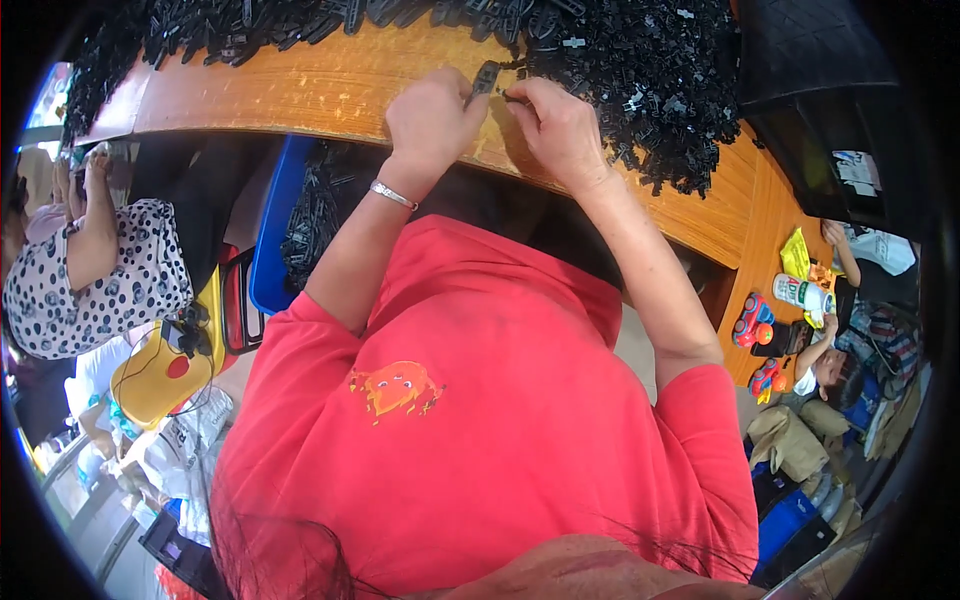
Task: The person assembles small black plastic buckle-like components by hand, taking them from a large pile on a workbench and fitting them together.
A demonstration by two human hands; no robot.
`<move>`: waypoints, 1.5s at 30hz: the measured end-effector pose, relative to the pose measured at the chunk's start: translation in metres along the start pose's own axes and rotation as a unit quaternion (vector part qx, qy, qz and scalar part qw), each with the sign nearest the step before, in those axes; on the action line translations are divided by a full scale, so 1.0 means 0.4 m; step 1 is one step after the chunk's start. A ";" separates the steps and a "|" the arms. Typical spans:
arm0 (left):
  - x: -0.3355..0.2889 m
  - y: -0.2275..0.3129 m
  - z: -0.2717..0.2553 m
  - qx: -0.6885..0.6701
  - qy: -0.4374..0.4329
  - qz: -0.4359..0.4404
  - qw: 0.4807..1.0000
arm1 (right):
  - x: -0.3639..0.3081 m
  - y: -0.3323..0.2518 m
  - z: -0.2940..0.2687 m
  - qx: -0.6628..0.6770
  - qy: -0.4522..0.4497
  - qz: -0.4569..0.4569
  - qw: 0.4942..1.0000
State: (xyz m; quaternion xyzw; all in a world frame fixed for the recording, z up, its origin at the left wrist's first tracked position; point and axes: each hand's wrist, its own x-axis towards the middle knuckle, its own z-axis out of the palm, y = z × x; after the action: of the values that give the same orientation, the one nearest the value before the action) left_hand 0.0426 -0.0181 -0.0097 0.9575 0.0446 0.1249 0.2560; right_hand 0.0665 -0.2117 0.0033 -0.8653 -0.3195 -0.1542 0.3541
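At the near edge of the wooden table (330,85), my left hand (430,122) is closed around a long black plastic piece (485,80), which sticks up past the thumb. Just to its right, my right hand (560,130) pinches a small black part (514,97) between thumb and fingertips. The two hands are close together but apart. Beyond my right hand spreads a large heap of small black plastic parts (640,75). Longer black pieces (240,30) lie piled along the far side, to the left.
Below the table edge at left stands a blue bin (272,230) holding black pieces. A black crate (820,110) is at the far right. Toy cars (752,320) and a white bottle (800,293) sit on the right-hand tabletop, near another person. Someone in spotted clothing (110,270) is at left.
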 end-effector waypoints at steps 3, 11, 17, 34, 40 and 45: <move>-0.004 -0.001 -0.002 -0.005 0.002 0.007 1.000 | 0.005 0.002 0.010 0.016 0.017 -0.004 1.000; -0.006 0.004 -0.017 0.000 -0.009 0.008 1.000 | 0.019 0.017 0.032 0.036 0.044 0.015 0.998; -0.002 -0.026 -0.022 0.021 -0.014 0.043 0.999 | 0.037 0.027 0.045 0.058 0.050 0.005 0.997; 0.041 -0.140 -0.065 -0.101 -0.080 0.193 0.973 | 0.067 -0.004 0.053 0.069 -0.063 -0.045 0.995; 0.048 -0.135 -0.069 -0.105 -0.088 0.178 0.974 | 0.073 0.019 0.048 0.016 -0.102 -0.021 0.994; 0.056 -0.127 -0.044 -0.129 -0.102 0.109 0.980 | 0.107 0.008 0.031 0.014 -0.165 0.092 0.982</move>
State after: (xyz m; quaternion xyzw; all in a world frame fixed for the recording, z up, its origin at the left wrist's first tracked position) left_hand 0.0586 0.0377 -0.0158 0.9233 -0.1025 0.0586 0.3655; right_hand 0.1010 -0.1856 0.0141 -0.8994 -0.2946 0.0285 0.3216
